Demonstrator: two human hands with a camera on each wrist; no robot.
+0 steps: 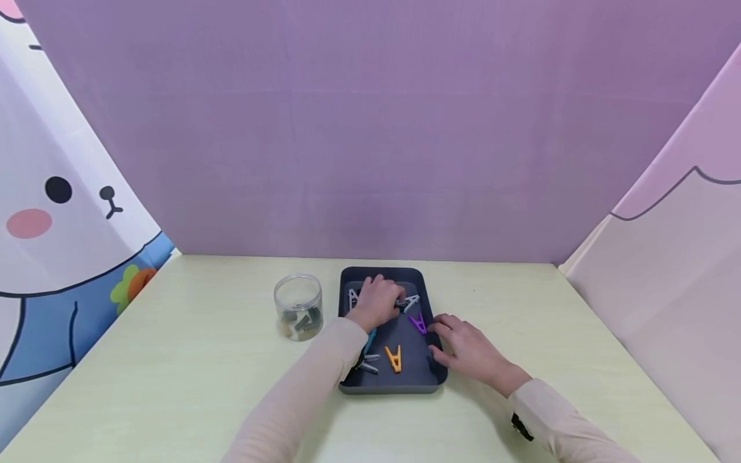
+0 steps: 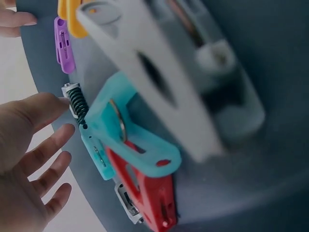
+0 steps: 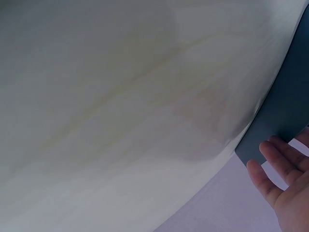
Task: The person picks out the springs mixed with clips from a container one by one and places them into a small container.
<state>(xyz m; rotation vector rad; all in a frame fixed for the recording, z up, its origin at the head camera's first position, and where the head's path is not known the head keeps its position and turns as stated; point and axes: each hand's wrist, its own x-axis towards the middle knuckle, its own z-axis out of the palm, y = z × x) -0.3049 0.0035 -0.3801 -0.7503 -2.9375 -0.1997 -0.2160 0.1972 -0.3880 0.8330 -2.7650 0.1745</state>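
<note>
A dark grey tray (image 1: 393, 390) holds several clothespins. My left hand (image 1: 379, 301) reaches over its far half, with fingers spread in the left wrist view. One fingertip comes right up to a small piece with a dark coil spring (image 2: 77, 102). Beside it lie a teal clothespin (image 2: 130, 130), a red clothespin (image 2: 157, 198) and a large, blurred grey clothespin (image 2: 169, 82). My right hand (image 1: 466, 347) rests its fingers along the tray's right wall, near a purple clothespin (image 1: 418, 323). A yellow clothespin (image 1: 394, 359) lies in the tray's near half.
A clear round jar (image 1: 298, 302) with some small light and dark pieces inside stands left of the tray. The pale table (image 1: 173, 366) runs back to a purple cloth wall (image 1: 370, 128). Printed cloth panels (image 1: 69, 212) flank both sides.
</note>
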